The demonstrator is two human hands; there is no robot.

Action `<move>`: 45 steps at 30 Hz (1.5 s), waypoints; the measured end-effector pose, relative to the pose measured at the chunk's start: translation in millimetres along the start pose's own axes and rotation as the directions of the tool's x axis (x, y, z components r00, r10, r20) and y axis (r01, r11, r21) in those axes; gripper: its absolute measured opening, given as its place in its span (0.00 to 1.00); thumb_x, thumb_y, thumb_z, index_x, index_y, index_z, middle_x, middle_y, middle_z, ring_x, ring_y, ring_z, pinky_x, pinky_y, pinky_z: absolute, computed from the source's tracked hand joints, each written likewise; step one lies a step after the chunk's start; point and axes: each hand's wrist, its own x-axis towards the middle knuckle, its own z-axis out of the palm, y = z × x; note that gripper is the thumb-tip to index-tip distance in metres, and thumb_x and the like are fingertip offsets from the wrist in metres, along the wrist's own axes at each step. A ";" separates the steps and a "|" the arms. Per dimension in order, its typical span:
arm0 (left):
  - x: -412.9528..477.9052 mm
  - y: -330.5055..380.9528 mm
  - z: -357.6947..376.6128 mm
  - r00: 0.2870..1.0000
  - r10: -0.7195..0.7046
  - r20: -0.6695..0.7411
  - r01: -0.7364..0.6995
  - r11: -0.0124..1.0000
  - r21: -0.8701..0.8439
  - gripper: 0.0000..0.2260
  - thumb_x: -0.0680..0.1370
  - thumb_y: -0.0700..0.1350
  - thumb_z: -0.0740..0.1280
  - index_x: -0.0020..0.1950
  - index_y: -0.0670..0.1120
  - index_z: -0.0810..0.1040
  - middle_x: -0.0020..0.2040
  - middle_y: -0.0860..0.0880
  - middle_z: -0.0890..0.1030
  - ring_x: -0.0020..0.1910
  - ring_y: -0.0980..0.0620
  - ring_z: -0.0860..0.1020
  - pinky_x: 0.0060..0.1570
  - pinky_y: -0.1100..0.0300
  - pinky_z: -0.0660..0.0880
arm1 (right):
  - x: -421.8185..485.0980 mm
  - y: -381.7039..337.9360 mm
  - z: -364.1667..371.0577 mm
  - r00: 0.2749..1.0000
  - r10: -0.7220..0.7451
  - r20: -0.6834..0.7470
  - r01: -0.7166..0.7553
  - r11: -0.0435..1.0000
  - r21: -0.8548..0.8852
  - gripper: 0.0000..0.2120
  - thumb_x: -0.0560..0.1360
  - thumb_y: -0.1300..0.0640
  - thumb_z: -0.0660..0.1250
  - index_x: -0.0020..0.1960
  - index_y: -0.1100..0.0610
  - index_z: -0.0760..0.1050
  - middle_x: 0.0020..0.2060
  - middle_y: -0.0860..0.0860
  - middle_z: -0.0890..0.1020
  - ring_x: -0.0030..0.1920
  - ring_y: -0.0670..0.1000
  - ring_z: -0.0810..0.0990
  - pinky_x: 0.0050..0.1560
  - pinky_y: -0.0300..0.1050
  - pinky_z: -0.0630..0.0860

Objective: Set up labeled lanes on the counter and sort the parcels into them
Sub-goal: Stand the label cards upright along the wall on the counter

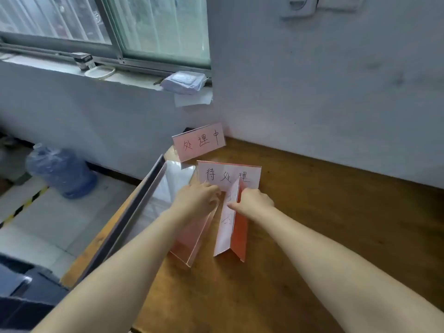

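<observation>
Three label signs stand on the wooden counter. A clear stand reading 处理中 is upright at the back by the wall. In front of it stands a sign reading 待处理. My left hand rests with curled fingers on a clear acrylic stand with an orange card lying near the counter's left edge. My right hand pinches the top of a folded white and orange paper tent card, which stands on the counter to the right of that stand. No parcels are visible.
A glass panel in a metal frame runs along the counter's left edge. Beyond it, on the floor, sits a blue water jug. A windowsill above holds a wrapped white packet. The grey wall borders the counter's far side.
</observation>
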 end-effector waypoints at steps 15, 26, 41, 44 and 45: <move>79.0 -15.4 -0.1 0.980 0.192 0.048 -0.197 0.972 0.129 0.17 0.79 0.51 0.60 0.68 0.54 0.71 0.66 0.51 0.73 0.67 0.47 0.69 0.61 0.53 0.66 | 9.5 8.2 -5.0 0.978 0.165 0.129 -0.160 0.986 -0.051 0.15 0.75 0.63 0.60 0.61 0.57 0.72 0.56 0.54 0.78 0.55 0.58 0.79 0.40 0.43 0.71; 76.1 -0.1 7.1 0.947 0.302 0.110 -0.316 0.938 0.141 0.16 0.80 0.51 0.58 0.68 0.53 0.71 0.67 0.50 0.72 0.66 0.47 0.69 0.61 0.53 0.66 | -0.4 68.0 -7.6 0.994 0.094 0.050 -0.081 0.975 -0.209 0.20 0.76 0.66 0.58 0.63 0.50 0.70 0.54 0.53 0.79 0.52 0.56 0.79 0.39 0.44 0.69; 30.6 -49.4 9.0 0.957 0.002 0.289 0.007 0.999 -0.033 0.24 0.76 0.42 0.63 0.72 0.51 0.66 0.68 0.44 0.69 0.56 0.44 0.77 0.52 0.55 0.78 | -6.0 54.2 7.4 0.996 0.079 -0.029 -0.084 0.967 -0.240 0.06 0.78 0.62 0.60 0.51 0.51 0.68 0.52 0.53 0.79 0.52 0.56 0.79 0.40 0.44 0.68; 22.4 -45.5 11.3 0.914 -0.088 0.397 0.163 0.973 -0.161 0.28 0.75 0.38 0.59 0.74 0.53 0.62 0.58 0.43 0.75 0.34 0.44 0.82 0.30 0.57 0.80 | -6.6 53.7 7.5 0.996 0.079 -0.029 -0.084 0.963 -0.257 0.06 0.78 0.62 0.59 0.49 0.51 0.66 0.52 0.53 0.79 0.52 0.56 0.79 0.40 0.44 0.68; 21.1 -42.2 11.9 0.904 -0.115 0.411 0.203 0.963 -0.176 0.27 0.75 0.36 0.58 0.73 0.52 0.63 0.56 0.42 0.75 0.32 0.43 0.83 0.29 0.55 0.81 | -6.7 55.0 7.1 0.996 0.081 -0.032 -0.087 0.962 -0.257 0.06 0.78 0.62 0.59 0.49 0.51 0.66 0.52 0.53 0.79 0.52 0.56 0.79 0.40 0.44 0.68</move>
